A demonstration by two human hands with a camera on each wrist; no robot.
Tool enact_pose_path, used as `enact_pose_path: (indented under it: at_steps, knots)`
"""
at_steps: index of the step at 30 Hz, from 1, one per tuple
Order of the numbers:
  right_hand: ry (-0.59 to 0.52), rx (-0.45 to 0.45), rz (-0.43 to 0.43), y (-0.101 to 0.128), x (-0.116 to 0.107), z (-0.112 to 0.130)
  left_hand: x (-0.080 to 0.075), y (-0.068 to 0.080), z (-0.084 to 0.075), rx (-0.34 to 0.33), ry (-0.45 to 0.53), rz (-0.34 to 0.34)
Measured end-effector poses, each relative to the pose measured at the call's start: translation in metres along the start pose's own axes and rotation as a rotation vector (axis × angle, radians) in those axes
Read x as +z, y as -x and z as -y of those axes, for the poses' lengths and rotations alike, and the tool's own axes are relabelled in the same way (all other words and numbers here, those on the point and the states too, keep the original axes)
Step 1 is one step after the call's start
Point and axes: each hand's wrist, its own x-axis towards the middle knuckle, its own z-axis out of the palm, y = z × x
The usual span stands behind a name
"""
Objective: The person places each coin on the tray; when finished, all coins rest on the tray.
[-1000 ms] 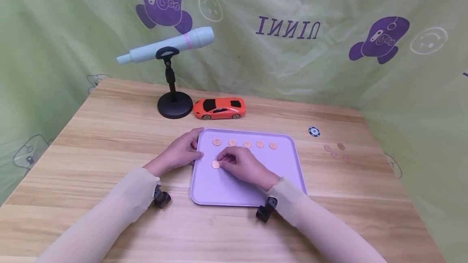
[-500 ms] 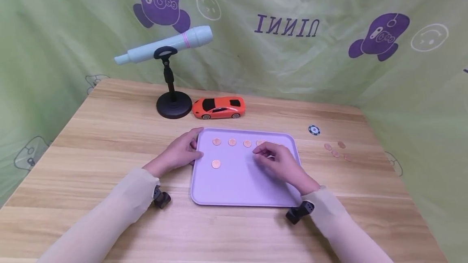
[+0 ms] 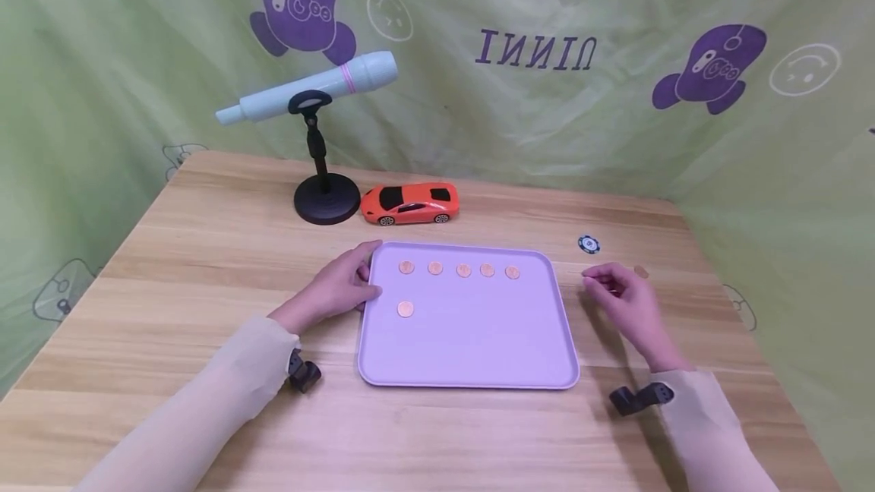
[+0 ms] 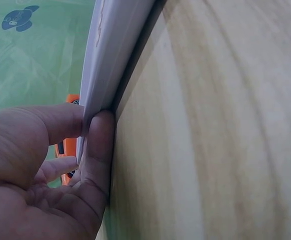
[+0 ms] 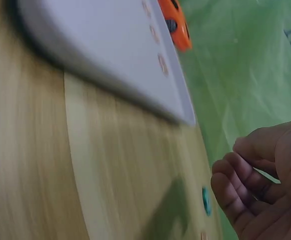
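The smooth lilac plastic tray (image 3: 472, 355), rounded at its corners and carrying six flat copper coins (image 3: 463, 270), lies mid-table on pale grained wood (image 3: 205, 249), its left rim pinched by the left hand (image 3: 338, 287), while the right hand (image 3: 625, 302), fingers loosely curled and empty, hovers beside a round blue chip (image 3: 588, 244).

Left hand (image 3: 336, 288) pinches with thumb and fingers; right hand (image 3: 625, 302) hovers, fingers curled.

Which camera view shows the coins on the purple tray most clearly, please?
The head view: all six coins on the tray show. The right wrist view catches some, blurred; the left wrist view shows only the tray's edge.
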Motion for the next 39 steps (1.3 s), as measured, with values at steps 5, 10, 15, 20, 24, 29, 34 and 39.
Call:
enact_pose_path:
  at_steps: [5,10,15,20,24,29,34,39]
  knots:
    - [0.079,0.057,-0.034,0.000,-0.025,-0.029,0.001,0.000,0.001,-0.001,0.007,-0.004]
    - [0.121,0.163,-0.021,-0.001,-0.047,-0.056,0.000,-0.002,0.002,-0.001,0.002,-0.002]
    - [0.230,0.236,0.056,-0.004,-0.059,-0.073,0.000,-0.003,0.002,0.009,-0.001,0.002]
    - [0.283,0.255,0.090,-0.007,-0.058,-0.078,0.000,-0.002,0.000,0.006,0.002,0.004]
    - [0.281,0.268,0.088,-0.007,-0.059,-0.079,0.001,-0.002,0.000,0.005,0.003,0.006]
    - [0.285,0.259,0.108,-0.006,-0.065,-0.081,0.003,-0.002,0.001,0.012,0.010,0.005]
    - [0.290,0.242,0.101,-0.005,-0.066,-0.081,0.003,-0.002,0.002,0.012,0.021,0.001]
    - [0.294,0.224,0.091,-0.006,-0.064,-0.079,0.002,-0.002,0.003,0.009,0.026,-0.005]
